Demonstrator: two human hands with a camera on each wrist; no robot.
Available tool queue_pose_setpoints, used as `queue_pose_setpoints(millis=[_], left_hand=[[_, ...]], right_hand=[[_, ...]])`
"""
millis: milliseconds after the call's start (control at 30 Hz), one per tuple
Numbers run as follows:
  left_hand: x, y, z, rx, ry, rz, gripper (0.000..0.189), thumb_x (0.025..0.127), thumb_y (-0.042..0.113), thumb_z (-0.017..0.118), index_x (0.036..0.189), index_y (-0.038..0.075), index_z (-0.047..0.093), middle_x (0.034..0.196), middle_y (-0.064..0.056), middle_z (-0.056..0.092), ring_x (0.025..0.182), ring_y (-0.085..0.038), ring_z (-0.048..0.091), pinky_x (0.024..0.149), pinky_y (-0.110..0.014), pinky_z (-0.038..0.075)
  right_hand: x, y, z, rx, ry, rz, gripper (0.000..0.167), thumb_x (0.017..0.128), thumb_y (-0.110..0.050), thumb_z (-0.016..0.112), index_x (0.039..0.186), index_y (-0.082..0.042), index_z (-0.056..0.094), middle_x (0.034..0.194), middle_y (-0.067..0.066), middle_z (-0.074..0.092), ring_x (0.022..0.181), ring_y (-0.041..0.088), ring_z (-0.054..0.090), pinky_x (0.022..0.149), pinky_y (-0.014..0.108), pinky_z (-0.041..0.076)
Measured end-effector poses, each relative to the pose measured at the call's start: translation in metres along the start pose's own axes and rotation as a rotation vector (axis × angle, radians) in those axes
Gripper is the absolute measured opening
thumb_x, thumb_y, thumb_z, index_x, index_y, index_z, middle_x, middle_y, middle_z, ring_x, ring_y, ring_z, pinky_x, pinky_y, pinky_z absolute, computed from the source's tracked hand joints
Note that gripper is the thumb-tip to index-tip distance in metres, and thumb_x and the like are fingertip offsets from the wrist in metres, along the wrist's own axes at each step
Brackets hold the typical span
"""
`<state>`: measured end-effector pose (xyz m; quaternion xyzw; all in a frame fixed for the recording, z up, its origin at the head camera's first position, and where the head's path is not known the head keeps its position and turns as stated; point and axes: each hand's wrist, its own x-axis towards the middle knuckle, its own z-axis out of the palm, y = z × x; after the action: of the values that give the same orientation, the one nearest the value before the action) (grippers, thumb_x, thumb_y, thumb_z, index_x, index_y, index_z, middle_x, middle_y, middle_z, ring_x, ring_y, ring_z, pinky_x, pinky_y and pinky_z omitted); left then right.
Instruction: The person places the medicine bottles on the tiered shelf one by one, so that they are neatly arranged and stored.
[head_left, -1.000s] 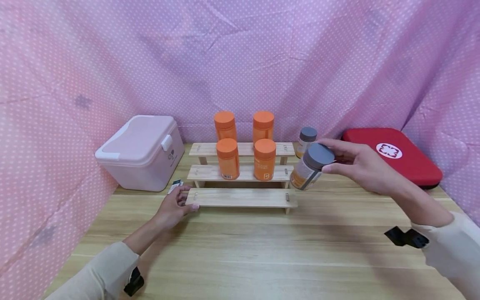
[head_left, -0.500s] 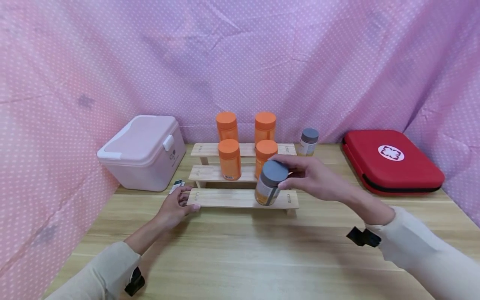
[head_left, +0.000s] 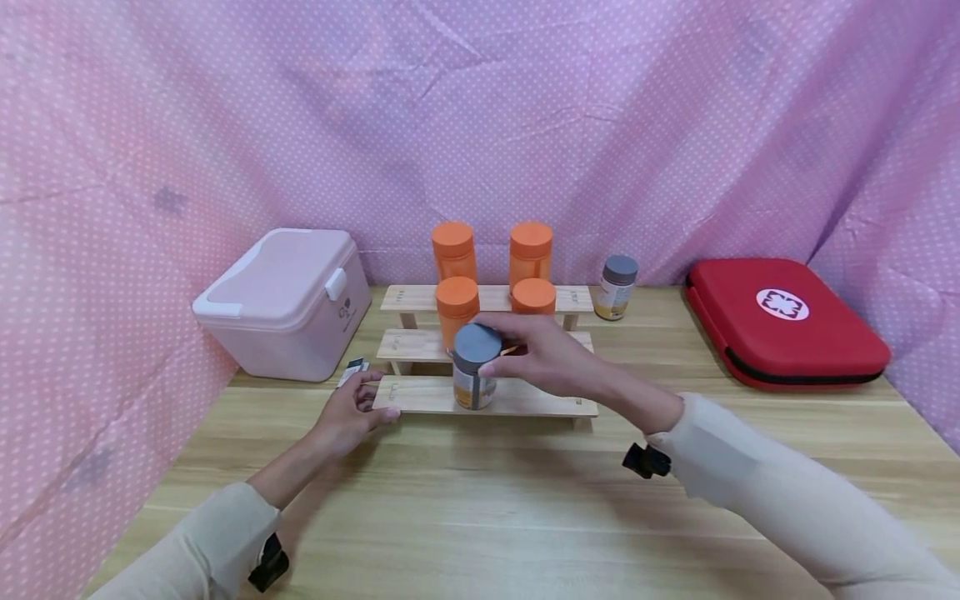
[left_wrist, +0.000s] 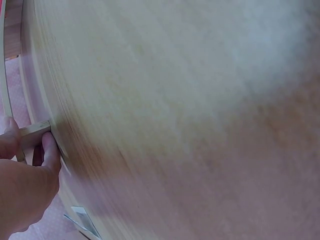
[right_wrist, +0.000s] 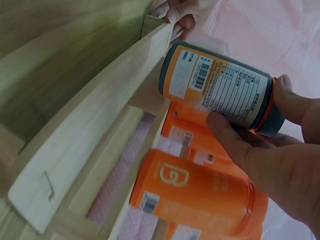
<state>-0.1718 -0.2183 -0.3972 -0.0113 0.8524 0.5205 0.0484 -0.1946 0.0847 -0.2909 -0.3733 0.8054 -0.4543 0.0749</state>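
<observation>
In the head view my right hand (head_left: pixel 551 357) grips a grey-lidded supplement bottle (head_left: pixel 467 388) near its lid. The bottle is upright, close over the front tier of a three-step wooden rack (head_left: pixel 408 393), left of its middle. Its printed label and barcode face the right wrist view, where thumb and fingers pinch around the lid end (right_wrist: pixel 271 120). My left hand (head_left: pixel 347 417) holds the left end of the front tier, thumb on the board; the left wrist view shows its fingers around the wooden support (left_wrist: pixel 36 132). Two orange bottles (head_left: pixel 455 310) stand on the middle tier, partly hidden, and two more (head_left: pixel 530 250) on the top tier.
Another grey-lidded bottle (head_left: pixel 616 288) stands right of the rack. A red zip case (head_left: pixel 817 342) with a white emblem lies at the right. At the left are a pale pink lidded box (head_left: pixel 288 308) and a small packet (head_left: pixel 354 368). A pink dotted curtain (head_left: pixel 525 125) encloses the table.
My right hand has carried the grey-lidded bottle leftward from beside the rack's right end to over the front tier, and the bottle has come upright. My left hand has stayed on the rack.
</observation>
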Motion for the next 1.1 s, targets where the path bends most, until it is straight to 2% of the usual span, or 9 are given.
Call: queue_pose_setpoints(millis=[167,333,800,1100], left_hand=[[0.000,-0.001,0.001,0.004,0.004,-0.003,0.064,0.083,-0.002,0.072,0.137,-0.004,0.037,0.118,-0.025,0.060,0.106,-0.030,0.059,0.075,-0.017,0.049],[0.001,0.000,0.000,0.005,0.004,-0.010,0.064,0.084,-0.001,0.071,0.138,-0.004,0.037,0.120,-0.025,0.060,0.108,-0.030,0.059,0.077,-0.017,0.049],[0.001,0.000,0.001,-0.013,-0.005,-0.019,0.064,0.084,-0.001,0.071,0.138,-0.004,0.036,0.121,-0.025,0.059,0.109,-0.029,0.059,0.077,-0.018,0.050],[0.002,0.000,0.000,0.009,0.001,-0.015,0.063,0.084,0.000,0.071,0.137,-0.003,0.037,0.118,-0.025,0.060,0.102,-0.025,0.059,0.074,-0.018,0.050]], right_hand=[[0.014,0.003,0.017,-0.010,0.033,0.028,0.044,0.087,-0.015,0.073,0.128,-0.014,0.058,0.112,-0.001,0.064,0.097,0.013,0.062,0.087,0.035,0.051],[0.018,0.004,0.027,-0.015,0.034,0.061,0.045,0.086,-0.016,0.074,0.128,-0.014,0.058,0.111,0.001,0.065,0.097,0.015,0.063,0.086,0.035,0.052],[0.020,0.005,0.035,-0.049,0.050,0.096,0.042,0.084,-0.021,0.076,0.123,-0.015,0.060,0.108,-0.002,0.065,0.095,0.011,0.063,0.083,0.026,0.053],[0.022,0.004,0.037,-0.053,0.058,0.117,0.042,0.084,-0.021,0.076,0.123,-0.017,0.061,0.108,-0.005,0.065,0.096,0.009,0.062,0.084,0.026,0.052]])
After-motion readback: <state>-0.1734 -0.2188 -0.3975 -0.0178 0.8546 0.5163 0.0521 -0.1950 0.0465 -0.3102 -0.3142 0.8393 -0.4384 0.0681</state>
